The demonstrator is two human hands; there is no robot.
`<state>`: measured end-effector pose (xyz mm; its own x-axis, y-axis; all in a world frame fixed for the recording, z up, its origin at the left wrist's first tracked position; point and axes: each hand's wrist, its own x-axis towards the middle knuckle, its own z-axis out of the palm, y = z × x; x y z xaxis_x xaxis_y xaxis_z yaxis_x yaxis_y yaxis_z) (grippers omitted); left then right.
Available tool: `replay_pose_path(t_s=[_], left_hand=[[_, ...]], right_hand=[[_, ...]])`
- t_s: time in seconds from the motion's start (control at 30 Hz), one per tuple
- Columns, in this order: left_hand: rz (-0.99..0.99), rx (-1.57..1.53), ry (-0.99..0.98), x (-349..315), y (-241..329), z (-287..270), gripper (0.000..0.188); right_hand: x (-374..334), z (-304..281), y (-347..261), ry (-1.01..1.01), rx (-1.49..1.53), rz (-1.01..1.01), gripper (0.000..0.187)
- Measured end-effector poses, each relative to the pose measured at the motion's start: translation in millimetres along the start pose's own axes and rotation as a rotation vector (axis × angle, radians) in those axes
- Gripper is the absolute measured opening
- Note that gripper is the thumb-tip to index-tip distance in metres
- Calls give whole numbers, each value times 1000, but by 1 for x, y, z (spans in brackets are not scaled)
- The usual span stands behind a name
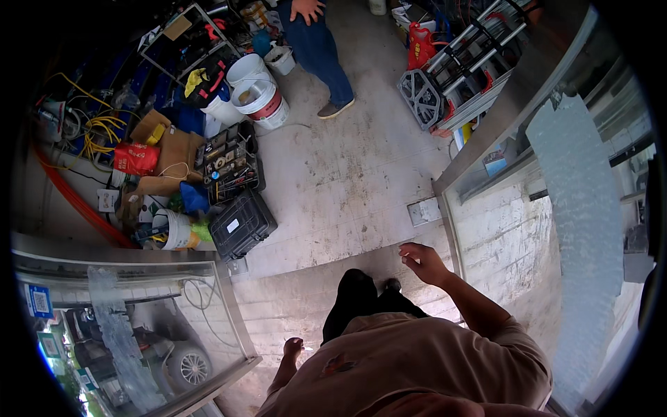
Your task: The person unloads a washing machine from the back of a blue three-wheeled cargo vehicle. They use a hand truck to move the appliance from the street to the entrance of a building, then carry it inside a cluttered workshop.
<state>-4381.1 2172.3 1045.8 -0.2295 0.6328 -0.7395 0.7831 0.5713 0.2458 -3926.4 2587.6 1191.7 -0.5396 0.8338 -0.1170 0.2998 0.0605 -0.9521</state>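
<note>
My right hand reaches forward above the threshold, thumb and fingers apart, with nothing in it. It is nearest to the metal door frame on the right and does not touch it. My left hand hangs low by my side, small and dark in view. Its fingers look bent, but most of them are hidden, so what it may hold cannot be told. A black hard tool case lies ahead on the left, beside an open tool box full of tools and rolls.
Glass doors stand to either side, the left one and the right one. White buckets, a cardboard box and an orange hose crowd the left. Another person's leg is ahead. A folded ladder leans at far right.
</note>
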Motion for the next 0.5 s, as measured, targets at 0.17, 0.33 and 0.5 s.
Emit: replay_pose_path(t_s=[0.17, 0.33, 0.5], left_hand=[[-182, -682, 64, 133, 77, -86, 39], [117, -483, 98, 291, 179, -231, 42], [374, -29, 305, 406, 335, -429, 23]], right_hand=[[163, -30, -63, -38, -3, -166, 30], [289, -88, -93, 75, -118, -116, 31], [330, -185, -124, 274, -140, 104, 31]])
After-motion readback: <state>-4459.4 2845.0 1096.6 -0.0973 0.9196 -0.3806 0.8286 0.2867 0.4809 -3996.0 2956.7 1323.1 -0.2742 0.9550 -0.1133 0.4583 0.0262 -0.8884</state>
